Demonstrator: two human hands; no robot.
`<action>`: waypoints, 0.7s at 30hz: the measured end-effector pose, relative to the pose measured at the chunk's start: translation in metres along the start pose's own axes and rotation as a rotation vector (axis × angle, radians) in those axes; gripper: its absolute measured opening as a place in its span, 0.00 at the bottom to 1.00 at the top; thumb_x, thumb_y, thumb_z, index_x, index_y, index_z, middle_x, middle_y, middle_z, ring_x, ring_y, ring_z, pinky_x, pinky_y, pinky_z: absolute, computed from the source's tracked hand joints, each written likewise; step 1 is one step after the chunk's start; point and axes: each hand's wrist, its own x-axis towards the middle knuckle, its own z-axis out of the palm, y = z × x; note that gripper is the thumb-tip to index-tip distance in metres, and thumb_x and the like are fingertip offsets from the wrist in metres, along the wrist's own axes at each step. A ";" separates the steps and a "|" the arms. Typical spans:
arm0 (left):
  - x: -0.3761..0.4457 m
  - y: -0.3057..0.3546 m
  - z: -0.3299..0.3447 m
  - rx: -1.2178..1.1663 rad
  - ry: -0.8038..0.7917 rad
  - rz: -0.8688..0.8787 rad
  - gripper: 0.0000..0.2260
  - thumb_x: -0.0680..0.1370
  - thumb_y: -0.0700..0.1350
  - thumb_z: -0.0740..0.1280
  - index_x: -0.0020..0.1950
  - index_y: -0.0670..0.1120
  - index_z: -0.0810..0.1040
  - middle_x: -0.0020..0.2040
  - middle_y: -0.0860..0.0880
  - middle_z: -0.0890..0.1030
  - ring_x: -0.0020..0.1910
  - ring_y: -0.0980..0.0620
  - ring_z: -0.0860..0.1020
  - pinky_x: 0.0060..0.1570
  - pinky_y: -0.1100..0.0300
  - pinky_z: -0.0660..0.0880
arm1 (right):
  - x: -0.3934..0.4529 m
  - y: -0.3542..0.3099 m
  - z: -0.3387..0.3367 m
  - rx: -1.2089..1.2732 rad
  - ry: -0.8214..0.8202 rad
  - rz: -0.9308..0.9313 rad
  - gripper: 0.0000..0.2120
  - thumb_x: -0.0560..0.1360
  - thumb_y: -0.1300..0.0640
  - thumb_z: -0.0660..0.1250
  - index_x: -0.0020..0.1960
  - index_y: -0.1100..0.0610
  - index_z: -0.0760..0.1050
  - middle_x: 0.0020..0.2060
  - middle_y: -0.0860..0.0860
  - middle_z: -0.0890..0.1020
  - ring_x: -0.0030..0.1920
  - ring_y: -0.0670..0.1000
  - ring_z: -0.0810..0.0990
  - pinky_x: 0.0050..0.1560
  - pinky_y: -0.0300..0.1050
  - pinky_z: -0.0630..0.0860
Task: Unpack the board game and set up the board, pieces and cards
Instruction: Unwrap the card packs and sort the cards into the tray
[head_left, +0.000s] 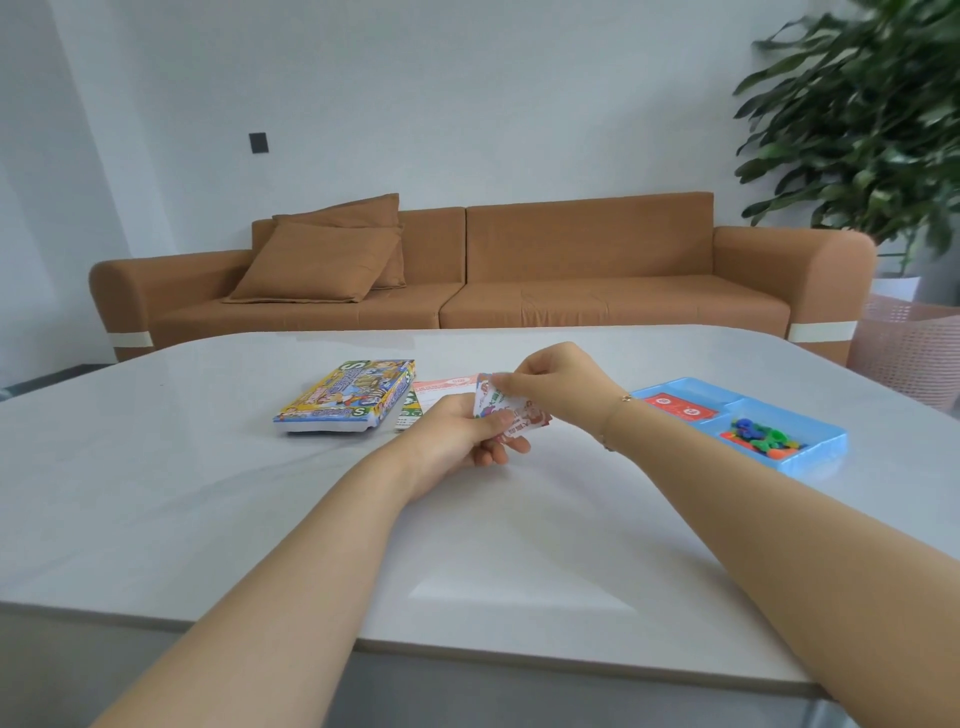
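My left hand (462, 434) grips a small stack of printed cards (511, 415) above the middle of the white table (208, 493). My right hand (558, 382) pinches the top edge of the same stack from above. The colourful game box lid (345, 397) lies flat to the left. Beside it lie a folded green-edged board (408, 413) and a pink sheet (441, 389), both partly hidden by my hands. A blue plastic tray (815, 431) sits at the right, holding red cards (678, 408) and several coloured playing pieces (763, 434).
The table's near edge runs across the bottom of the view. A brown sofa (519, 275) with cushions stands behind the table. A green plant (872, 119) and a pink basket (914, 358) are at the far right.
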 end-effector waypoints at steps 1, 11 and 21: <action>-0.001 0.000 0.000 0.002 0.005 0.003 0.05 0.81 0.38 0.60 0.53 0.43 0.75 0.40 0.44 0.82 0.25 0.59 0.73 0.29 0.69 0.70 | 0.001 -0.001 0.002 -0.001 0.015 -0.007 0.17 0.72 0.49 0.71 0.36 0.63 0.77 0.26 0.52 0.73 0.26 0.48 0.70 0.27 0.36 0.66; 0.001 -0.002 0.000 0.048 -0.015 0.016 0.06 0.82 0.38 0.59 0.51 0.44 0.75 0.41 0.44 0.81 0.24 0.60 0.73 0.28 0.69 0.70 | 0.000 0.003 0.003 -0.010 0.009 -0.006 0.16 0.74 0.49 0.69 0.38 0.62 0.79 0.28 0.52 0.75 0.28 0.49 0.71 0.31 0.39 0.68; 0.004 -0.003 0.002 0.080 -0.003 0.010 0.05 0.82 0.38 0.58 0.53 0.42 0.74 0.41 0.44 0.81 0.23 0.61 0.72 0.27 0.70 0.69 | 0.000 0.005 0.001 -0.056 -0.019 0.009 0.13 0.76 0.54 0.66 0.39 0.63 0.78 0.27 0.52 0.74 0.27 0.49 0.71 0.27 0.35 0.67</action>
